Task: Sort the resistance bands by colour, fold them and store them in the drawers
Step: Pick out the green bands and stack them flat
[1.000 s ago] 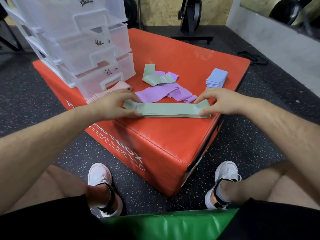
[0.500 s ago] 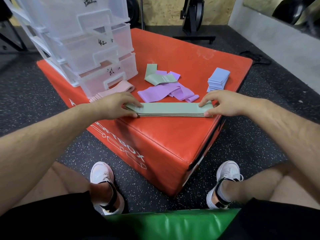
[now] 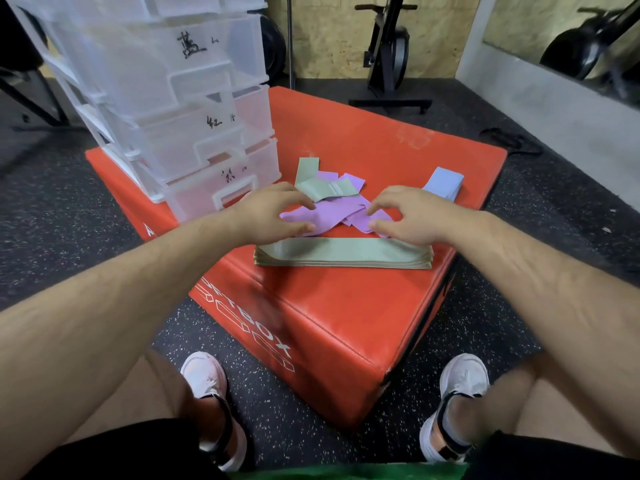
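A flat stack of green bands (image 3: 343,252) lies near the front edge of the red soft box (image 3: 346,313). Just behind it is a loose heap of purple bands (image 3: 325,216), with one more green band (image 3: 325,183) folded over on top of the heap. My left hand (image 3: 273,213) and my right hand (image 3: 405,213) hover over the purple heap, fingers curled and apart, holding nothing. Folded blue bands (image 3: 443,181) sit stacked at the right. The clear plastic drawer unit (image 3: 180,109) stands at the back left, its drawers pulled partly out.
The box stands on a dark speckled gym floor (image 3: 69,209). An exercise machine (image 3: 388,53) stands behind the box, and a grey wall (image 3: 554,98) runs along the right. My two white shoes (image 3: 207,386) rest on the floor in front, with a green pad (image 3: 346,474) below.
Both hands have let go of the ends of the green stack and moved forward and inward over the purple heap. The view has tilted up and come closer.
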Demonstrator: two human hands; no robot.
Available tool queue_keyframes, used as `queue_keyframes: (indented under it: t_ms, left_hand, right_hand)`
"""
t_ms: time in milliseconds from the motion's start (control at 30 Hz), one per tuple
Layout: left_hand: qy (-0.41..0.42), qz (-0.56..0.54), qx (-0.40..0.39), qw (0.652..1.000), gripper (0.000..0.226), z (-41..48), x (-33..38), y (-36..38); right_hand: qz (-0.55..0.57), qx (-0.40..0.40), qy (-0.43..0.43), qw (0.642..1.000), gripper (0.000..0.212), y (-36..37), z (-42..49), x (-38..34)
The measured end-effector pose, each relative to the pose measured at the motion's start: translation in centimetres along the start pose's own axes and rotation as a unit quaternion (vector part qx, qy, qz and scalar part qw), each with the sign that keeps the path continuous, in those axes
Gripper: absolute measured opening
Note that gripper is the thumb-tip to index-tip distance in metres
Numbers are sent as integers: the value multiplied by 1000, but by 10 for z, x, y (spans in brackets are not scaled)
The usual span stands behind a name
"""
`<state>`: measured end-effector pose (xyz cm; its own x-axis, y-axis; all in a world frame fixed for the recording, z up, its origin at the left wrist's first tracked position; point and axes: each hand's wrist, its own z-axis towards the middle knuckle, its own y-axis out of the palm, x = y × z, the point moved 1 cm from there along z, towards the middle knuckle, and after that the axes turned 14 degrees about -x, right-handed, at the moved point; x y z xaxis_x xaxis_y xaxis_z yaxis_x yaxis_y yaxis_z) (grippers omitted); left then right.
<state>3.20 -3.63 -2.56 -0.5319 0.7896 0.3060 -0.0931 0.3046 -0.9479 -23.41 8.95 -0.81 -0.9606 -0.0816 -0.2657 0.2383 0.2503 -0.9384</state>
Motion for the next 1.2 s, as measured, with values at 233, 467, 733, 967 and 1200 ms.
queue_keyframes:
  t_ms: [233,467,733,967,1200]
  left_hand:
    - [-51,-10,-2,999,41,73,-12,1]
    - [-110,-1,-16,994,34,131,-23,-4]
    - [-136,-68,-34,988,38,155,-16,-8]
    - [-74,-154,83,982,13,135,-1,-35]
    - [-42,-223,161,961,9,96,11,-56]
  right_hand:
    - [-40,-27,45,998,31,-7,76,-11]
    - [12,-37,77,996,33,-17,123,14]
    - [17,-7,134,991,32,-16,140,14]
    - [270,102,120,950,28,-25,137,14]
    - [460,179,75,866,48,-44,122,-12]
